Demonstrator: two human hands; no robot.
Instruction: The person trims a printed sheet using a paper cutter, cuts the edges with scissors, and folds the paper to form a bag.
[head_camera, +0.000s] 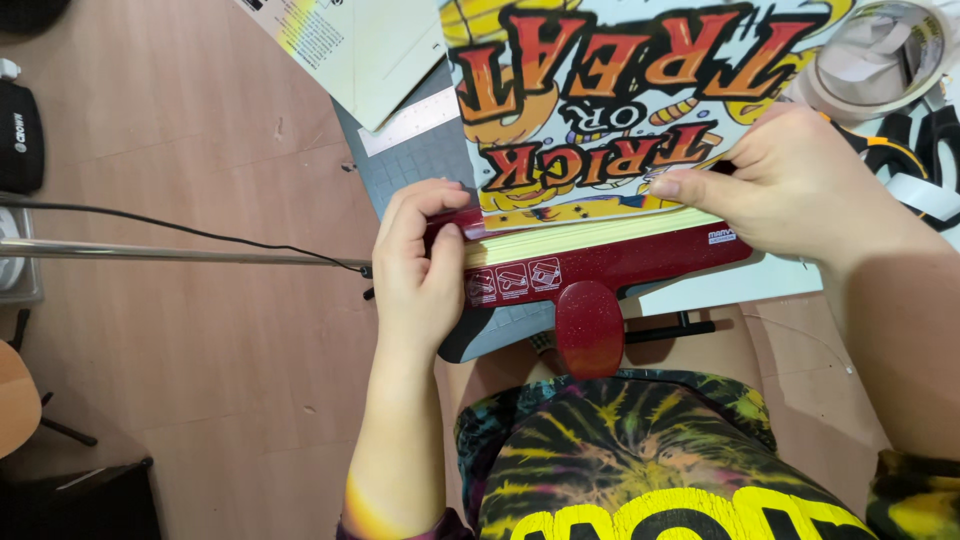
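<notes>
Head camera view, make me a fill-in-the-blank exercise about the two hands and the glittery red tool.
1. The left hand grips the ____ end of the glittery red plastic cutter.
2. The right hand pinches the edge of the colourful printed ____.
3. A roll of pale ____ lies beyond the right hand.
4. The person's shirt has a ____ pattern.

Missing words: left; poster; tape; tie-dye

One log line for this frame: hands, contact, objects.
left hand: gripping red binding machine end | right hand: pinching printed sheet stack edge at machine slot | tape roll behind
</notes>
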